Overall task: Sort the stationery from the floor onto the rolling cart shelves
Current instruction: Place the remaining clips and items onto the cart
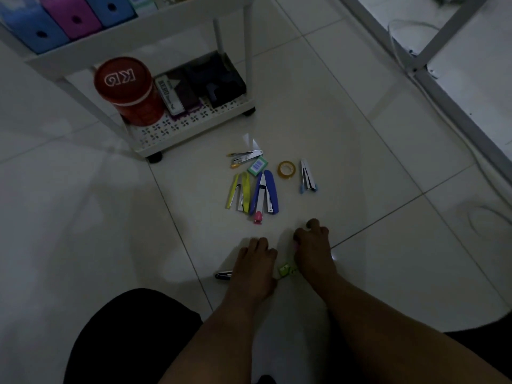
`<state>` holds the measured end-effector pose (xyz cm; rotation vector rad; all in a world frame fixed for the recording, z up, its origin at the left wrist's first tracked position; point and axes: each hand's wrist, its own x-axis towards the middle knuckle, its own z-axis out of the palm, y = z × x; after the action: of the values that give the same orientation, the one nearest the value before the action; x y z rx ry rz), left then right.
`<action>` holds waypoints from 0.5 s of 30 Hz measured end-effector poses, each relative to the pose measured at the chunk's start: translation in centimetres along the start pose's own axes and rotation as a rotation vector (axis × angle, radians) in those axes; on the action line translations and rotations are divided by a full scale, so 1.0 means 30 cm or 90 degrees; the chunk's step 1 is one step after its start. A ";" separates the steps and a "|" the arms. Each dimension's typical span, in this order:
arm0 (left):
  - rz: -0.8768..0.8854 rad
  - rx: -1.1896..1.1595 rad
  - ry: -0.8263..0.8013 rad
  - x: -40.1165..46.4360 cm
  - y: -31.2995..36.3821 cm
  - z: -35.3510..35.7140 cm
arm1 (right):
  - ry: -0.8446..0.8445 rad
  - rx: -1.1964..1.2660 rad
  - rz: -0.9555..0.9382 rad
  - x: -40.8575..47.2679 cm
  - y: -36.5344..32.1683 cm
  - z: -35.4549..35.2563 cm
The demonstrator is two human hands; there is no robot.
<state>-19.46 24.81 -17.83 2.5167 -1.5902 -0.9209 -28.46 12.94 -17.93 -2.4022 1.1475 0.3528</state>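
Stationery lies on the white tile floor: a yellow stapler point(239, 194), a blue stapler point(264, 194), a small pink stapler point(258, 218), a tape roll point(286, 169), a green staple box point(258, 165), and two silver staplers point(245, 157) point(307, 177). My left hand point(253, 261) is down on the floor with curled fingers, and a dark silver stapler point(223, 274) pokes out from under it. My right hand point(313, 245) is curled beside it, with a bit of pink point(296, 246) at its fingers. A small green item point(285, 270) lies between the hands. The white rolling cart point(194, 126) stands beyond.
The cart's bottom shelf holds a red tin point(124, 90), a stamp pad box point(169, 95) and a dark hole punch point(219, 79). Blue and magenta file boxes point(74, 18) fill the shelf above. A white table frame point(432, 87) and a cable point(484, 217) lie to the right. The room is dim.
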 end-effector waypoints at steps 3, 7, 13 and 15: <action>-0.001 -0.001 0.007 -0.004 -0.008 -0.004 | 0.014 0.006 -0.026 -0.014 0.000 0.005; 0.003 -0.017 0.010 0.002 -0.005 -0.005 | -0.016 0.005 -0.103 -0.072 -0.023 0.023; -0.023 -0.048 -0.006 0.011 0.010 -0.013 | -0.062 0.004 -0.178 -0.132 -0.048 0.062; -0.029 -0.048 -0.015 0.009 0.012 -0.017 | -0.074 -0.006 -0.183 -0.133 -0.050 0.059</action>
<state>-19.41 24.28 -17.40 2.5110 -1.4804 -0.9986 -29.82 17.33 -17.40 -2.4741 0.7376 0.3954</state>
